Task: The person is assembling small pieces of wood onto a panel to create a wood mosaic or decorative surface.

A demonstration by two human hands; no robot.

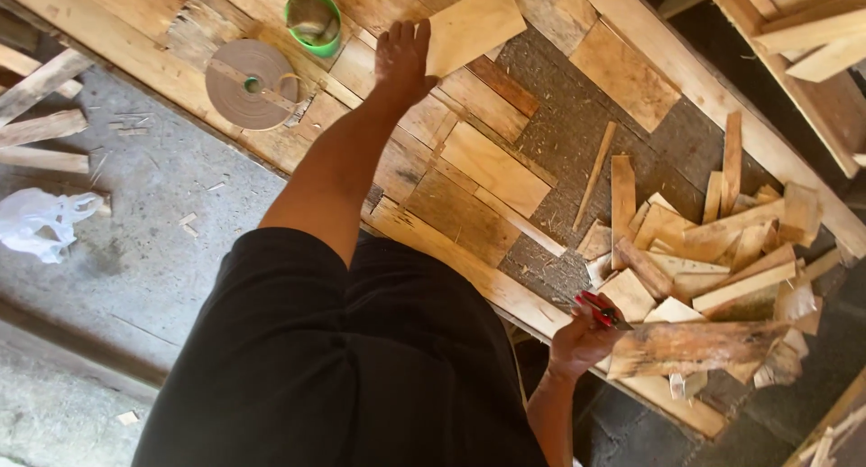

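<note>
My left hand [401, 63] reaches far out over a board [469, 214] patched with flat wooden pieces. Its fingers grip the left edge of a pale rectangular wood piece [474, 25], which lies tilted on the patchwork. My right hand [582, 341] is at the board's near edge, closed around a red-handled tool [600, 309]. It rests against a rough, bark-covered length of wood [695, 345] at the foot of a pile of offcuts [722, 241]. My black shirt fills the lower left.
A green cup [313, 20] and a flat brown roll [251, 83] sit on the board left of my left hand. A white plastic bag [36, 219] and loose planks [41, 124] lie on the concrete floor. More timber [812, 43] is stacked top right.
</note>
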